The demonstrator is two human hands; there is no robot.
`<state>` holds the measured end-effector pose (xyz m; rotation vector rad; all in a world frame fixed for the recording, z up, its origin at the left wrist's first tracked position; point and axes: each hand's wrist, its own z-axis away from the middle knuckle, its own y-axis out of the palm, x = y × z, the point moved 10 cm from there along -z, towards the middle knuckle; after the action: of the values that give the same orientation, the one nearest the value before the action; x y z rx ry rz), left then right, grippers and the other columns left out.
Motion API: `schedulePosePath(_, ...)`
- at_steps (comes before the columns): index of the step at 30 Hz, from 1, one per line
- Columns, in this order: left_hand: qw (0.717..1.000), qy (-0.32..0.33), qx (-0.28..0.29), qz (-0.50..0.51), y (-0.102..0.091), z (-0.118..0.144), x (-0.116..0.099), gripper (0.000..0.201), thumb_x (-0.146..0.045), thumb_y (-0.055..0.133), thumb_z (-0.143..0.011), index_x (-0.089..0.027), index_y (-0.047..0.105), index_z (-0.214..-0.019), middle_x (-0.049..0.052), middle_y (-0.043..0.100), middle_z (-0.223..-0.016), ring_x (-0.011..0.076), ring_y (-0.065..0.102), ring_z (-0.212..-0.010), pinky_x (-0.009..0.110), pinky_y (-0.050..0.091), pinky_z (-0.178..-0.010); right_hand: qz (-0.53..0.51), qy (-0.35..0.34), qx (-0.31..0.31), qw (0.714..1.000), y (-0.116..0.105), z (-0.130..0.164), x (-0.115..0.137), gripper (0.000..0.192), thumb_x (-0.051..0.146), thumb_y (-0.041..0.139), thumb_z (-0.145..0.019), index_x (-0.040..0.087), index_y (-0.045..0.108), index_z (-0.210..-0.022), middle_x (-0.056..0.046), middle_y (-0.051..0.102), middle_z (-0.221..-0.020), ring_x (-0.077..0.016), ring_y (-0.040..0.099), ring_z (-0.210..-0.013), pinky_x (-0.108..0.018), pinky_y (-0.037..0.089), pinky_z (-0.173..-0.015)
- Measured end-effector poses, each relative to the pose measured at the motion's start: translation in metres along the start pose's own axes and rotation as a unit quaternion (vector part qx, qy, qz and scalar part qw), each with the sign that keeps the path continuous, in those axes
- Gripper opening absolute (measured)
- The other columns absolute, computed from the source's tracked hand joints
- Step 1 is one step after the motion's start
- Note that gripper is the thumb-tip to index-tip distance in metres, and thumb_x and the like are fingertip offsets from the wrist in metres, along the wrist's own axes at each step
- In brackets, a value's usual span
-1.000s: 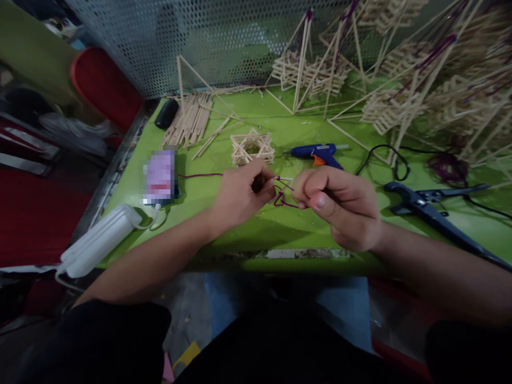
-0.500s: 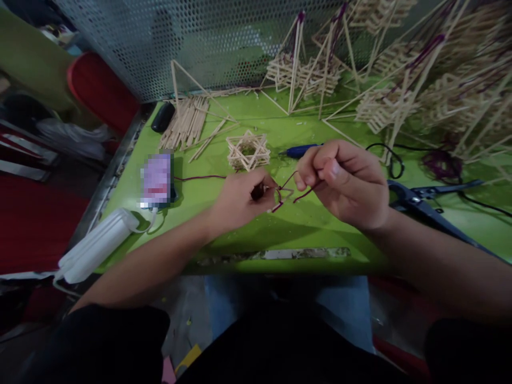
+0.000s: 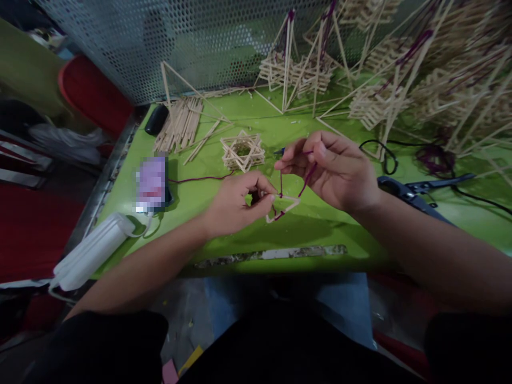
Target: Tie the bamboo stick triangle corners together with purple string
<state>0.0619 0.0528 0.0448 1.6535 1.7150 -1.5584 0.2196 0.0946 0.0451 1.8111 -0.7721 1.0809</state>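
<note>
My left hand (image 3: 240,205) pinches a small triangle of thin wooden sticks (image 3: 290,207) at its left corner, above the green table. Purple yarn (image 3: 307,180) is knotted on two of its sides. Between thumb and fingers, my right hand (image 3: 336,169) grips the yarn and draws it up from the triangle in a loop. Just behind my left hand sits a star-shaped stack of wooden sticks (image 3: 243,152). A blue pen-like tool (image 3: 280,152) lies partly hidden behind my right fingers.
Left on the green table (image 3: 200,208) are a phone (image 3: 152,184), a white power strip (image 3: 92,250) and a pile of loose sticks (image 3: 180,125). Dark-handled cutters (image 3: 408,192) lie by my right forearm. Stick-and-yarn hanging frames (image 3: 380,106) crowd the back right, before a perforated metal panel (image 3: 192,48).
My right hand has shifted slightly left and the yarn now forms a wider loop. The triangle has turned so more of it shows. The whole view has moved a little.
</note>
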Motion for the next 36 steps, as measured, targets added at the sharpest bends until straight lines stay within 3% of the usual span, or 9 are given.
schedulePosePath(9,0.999,0.031,-0.031,0.009,-0.008,0.004,-0.005,0.006,-0.027,0.075,-0.102,-0.022,0.073,-0.100,0.001,0.076,-0.078,0.0125,0.069,-0.064,0.027,0.054,-0.059,-0.001,0.043,0.062,0.997,0.010,0.003,-0.027,0.041,0.051,0.094,-0.094,0.022,0.066,-0.086,-0.005,0.076,-0.102,-0.0212,0.078,-0.094,-0.041,0.068,-0.097)
schedulePosePath(13,0.998,0.037,-0.049,-0.008,-0.012,0.003,-0.006,0.006,-0.029,0.074,-0.103,-0.023,0.073,-0.100,0.002,0.077,-0.079,0.0132,0.068,-0.064,0.028,0.054,-0.059,0.016,0.040,0.069,0.997,0.011,0.006,-0.033,0.032,0.045,0.092,-0.097,0.022,0.071,-0.094,-0.005,0.078,-0.101,-0.0187,0.075,-0.094,-0.035,0.065,-0.091)
schedulePosePath(18,0.997,0.037,-0.072,0.014,-0.019,0.005,-0.006,0.010,-0.032,0.073,-0.107,-0.023,0.072,-0.103,0.003,0.078,-0.082,0.0133,0.070,-0.065,0.029,0.056,-0.060,0.037,0.036,0.078,0.996,0.011,0.006,-0.038,0.041,0.032,0.104,-0.085,0.021,0.072,-0.108,-0.003,0.079,-0.103,-0.0167,0.076,-0.094,-0.030,0.064,-0.086)
schedulePosePath(21,0.995,0.024,-0.093,0.028,-0.023,0.005,-0.001,0.012,-0.035,0.073,-0.107,-0.023,0.072,-0.105,0.003,0.079,-0.082,0.0133,0.071,-0.065,0.029,0.056,-0.059,0.072,0.030,0.089,0.993,0.015,0.006,-0.040,0.041,0.032,0.107,-0.080,0.020,0.074,-0.103,-0.002,0.078,-0.097,-0.0155,0.075,-0.086,-0.030,0.064,-0.083)
schedulePosePath(26,0.992,0.008,-0.108,0.065,-0.024,0.003,0.006,0.010,-0.033,0.072,-0.108,-0.023,0.070,-0.106,0.002,0.081,-0.083,0.0125,0.073,-0.067,0.028,0.058,-0.061,0.135,0.011,0.071,0.988,0.016,0.009,-0.042,0.027,0.031,0.103,-0.084,0.021,0.081,-0.095,-0.001,0.081,-0.092,-0.0165,0.075,-0.083,-0.031,0.062,-0.082)
schedulePosePath(32,0.987,0.055,-0.149,-0.016,-0.032,0.005,-0.005,0.003,-0.024,0.071,-0.105,-0.022,0.071,-0.103,0.001,0.076,-0.082,0.0125,0.069,-0.068,0.028,0.056,-0.061,0.191,-0.025,0.075,0.978,0.022,0.013,-0.039,0.019,0.035,0.099,-0.088,0.022,0.088,-0.097,-0.003,0.081,-0.091,-0.0193,0.073,-0.083,-0.033,0.060,-0.079)
schedulePosePath(36,0.984,0.061,-0.149,-0.081,-0.031,0.006,-0.004,0.008,-0.031,0.069,-0.110,-0.023,0.072,-0.108,0.004,0.077,-0.091,0.0138,0.071,-0.075,0.029,0.058,-0.067,0.159,-0.010,0.074,0.985,0.024,0.012,-0.039,0.020,0.037,0.100,-0.087,0.022,0.087,-0.093,-0.003,0.077,-0.092,-0.0191,0.072,-0.083,-0.033,0.063,-0.076)
